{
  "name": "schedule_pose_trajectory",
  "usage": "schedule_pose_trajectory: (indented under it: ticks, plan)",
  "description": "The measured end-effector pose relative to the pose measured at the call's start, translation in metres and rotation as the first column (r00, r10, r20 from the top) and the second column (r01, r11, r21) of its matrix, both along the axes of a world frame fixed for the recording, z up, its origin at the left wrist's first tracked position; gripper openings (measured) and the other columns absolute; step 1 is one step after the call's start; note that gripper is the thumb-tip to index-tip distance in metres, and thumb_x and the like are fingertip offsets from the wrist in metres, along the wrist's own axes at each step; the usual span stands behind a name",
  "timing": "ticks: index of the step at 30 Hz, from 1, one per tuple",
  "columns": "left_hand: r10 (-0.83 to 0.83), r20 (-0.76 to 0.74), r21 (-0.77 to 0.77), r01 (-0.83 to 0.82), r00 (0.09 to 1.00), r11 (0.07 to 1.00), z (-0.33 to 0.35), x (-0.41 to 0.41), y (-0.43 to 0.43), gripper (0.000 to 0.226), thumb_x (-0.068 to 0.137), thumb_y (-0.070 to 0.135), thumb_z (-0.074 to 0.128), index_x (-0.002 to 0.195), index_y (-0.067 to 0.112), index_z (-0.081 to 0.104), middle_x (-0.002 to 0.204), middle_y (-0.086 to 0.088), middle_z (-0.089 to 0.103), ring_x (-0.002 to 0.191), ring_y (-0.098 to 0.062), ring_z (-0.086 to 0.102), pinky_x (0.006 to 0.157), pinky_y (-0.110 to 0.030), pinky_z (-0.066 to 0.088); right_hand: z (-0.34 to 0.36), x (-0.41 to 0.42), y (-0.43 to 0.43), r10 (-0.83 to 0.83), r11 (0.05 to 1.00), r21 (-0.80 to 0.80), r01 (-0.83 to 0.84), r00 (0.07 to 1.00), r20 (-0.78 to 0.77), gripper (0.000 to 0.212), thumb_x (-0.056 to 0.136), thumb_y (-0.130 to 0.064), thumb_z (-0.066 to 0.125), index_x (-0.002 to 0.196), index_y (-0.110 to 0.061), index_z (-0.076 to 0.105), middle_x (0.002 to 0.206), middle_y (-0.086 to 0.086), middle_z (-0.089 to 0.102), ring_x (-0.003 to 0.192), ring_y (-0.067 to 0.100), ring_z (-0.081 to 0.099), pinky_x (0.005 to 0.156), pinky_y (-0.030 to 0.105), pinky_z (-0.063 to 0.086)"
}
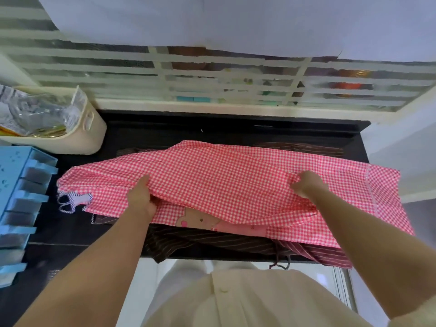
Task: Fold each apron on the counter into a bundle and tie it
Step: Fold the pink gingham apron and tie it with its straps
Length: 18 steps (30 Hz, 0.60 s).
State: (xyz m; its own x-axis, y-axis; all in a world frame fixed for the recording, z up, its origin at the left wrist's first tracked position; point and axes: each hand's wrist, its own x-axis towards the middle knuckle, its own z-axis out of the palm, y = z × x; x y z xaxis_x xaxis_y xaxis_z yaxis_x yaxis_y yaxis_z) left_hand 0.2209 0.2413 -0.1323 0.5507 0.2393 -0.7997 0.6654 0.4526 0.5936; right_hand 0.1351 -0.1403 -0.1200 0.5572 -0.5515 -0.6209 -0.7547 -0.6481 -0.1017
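Note:
A pink-and-white checked apron (226, 178) lies spread across the black counter (165, 128), its near edge lifted and doubled over a pink printed panel (203, 220). My left hand (141, 197) grips the folded near edge left of centre, thumb on top of the cloth. My right hand (306, 184) pinches the cloth right of centre. A striped tie end (70, 201) sticks out at the apron's left corner. Under it lies a dark brown striped apron (188, 241), and a maroon striped one (330, 253) hangs over the front edge at the right.
A cream basket (77, 140) with clear plastic bags stands at the back left. A blue plastic organiser (21, 199) runs along the left side. A barred window (212, 79) backs the counter. A dark cord (280, 263) dangles over the front edge.

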Motion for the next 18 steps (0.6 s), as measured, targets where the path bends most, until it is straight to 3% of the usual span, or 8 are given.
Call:
schedule_pose_trajectory:
  ticks: [3,5,8,12,15,18]
  plan:
    - [-0.020,-0.049,-0.007,0.020,0.999,1.000,0.000,-0.003,0.006,0.052,0.093,0.009,0.059,0.141,0.006,0.040,0.124,-0.011,0.057,0.088,-0.022,0.058,0.079,-0.037,0.052,0.006,0.005,0.007,0.061,0.990,-0.123,-0.070,0.995,-0.077,0.035,0.098,-0.027,0.052,0.128,-0.010,0.053,0.121,0.010,0.062,0.121,0.030,0.056,0.115,0.056,0.026]
    - [-0.016,-0.070,-0.032,0.014,0.997,0.999,-0.002,-0.004,0.013,0.053,0.090,0.007,0.061,0.139,0.007,0.042,0.126,-0.011,0.058,0.092,-0.024,0.060,0.071,-0.036,0.053,0.008,0.013,0.015,0.111,0.988,-0.099,-0.119,0.990,-0.082,0.052,0.097,-0.040,0.054,0.139,-0.012,0.044,0.137,0.010,0.056,0.130,0.031,0.049,0.118,0.058,0.017]
    - [0.072,-0.045,-0.055,-0.074,0.996,0.996,0.001,-0.004,0.020,0.062,0.088,0.018,0.067,0.142,0.012,0.038,0.128,-0.005,0.056,0.100,-0.023,0.059,0.086,-0.039,0.051,0.007,0.036,0.038,0.187,0.982,-0.037,-0.185,0.980,0.062,0.064,0.095,-0.057,0.047,0.142,-0.014,0.042,0.138,0.009,0.056,0.131,0.030,0.049,0.117,0.059,0.010]
    - [0.176,-0.032,-0.058,-0.178,0.984,0.982,0.007,0.004,0.038,0.073,0.088,0.030,0.068,0.148,0.015,0.030,0.142,-0.005,0.048,0.126,-0.026,0.049,0.110,-0.043,0.039,0.008,0.081,0.088,0.247,0.958,0.100,-0.268,0.952,0.181,0.058,0.096,-0.056,0.046,0.138,-0.016,0.047,0.133,0.006,0.059,0.128,0.028,0.050,0.118,0.058,0.010]
    - [0.227,-0.033,-0.054,-0.229,0.973,0.972,0.005,0.016,0.061,0.077,0.087,0.032,0.069,0.150,0.015,0.028,0.149,-0.005,0.043,0.133,-0.026,0.045,0.114,-0.044,0.034,0.011,0.116,0.127,0.248,0.934,0.213,-0.286,0.951,0.187,0.050,0.094,-0.058,0.047,0.129,-0.022,0.052,0.124,0.003,0.061,0.119,0.027,0.054,0.115,0.055,0.025]
    - [0.260,-0.062,-0.052,-0.263,0.964,0.963,0.004,0.031,0.085,0.087,0.083,0.037,0.073,0.152,0.017,0.025,0.151,-0.005,0.040,0.133,-0.026,0.044,0.113,-0.045,0.036,0.015,0.151,0.168,0.131,0.948,0.267,-0.174,0.976,0.172,0.043,0.092,-0.059,0.047,0.106,-0.020,0.057,0.094,0.000,0.059,0.098,0.022,0.052,0.114,0.053,0.027]
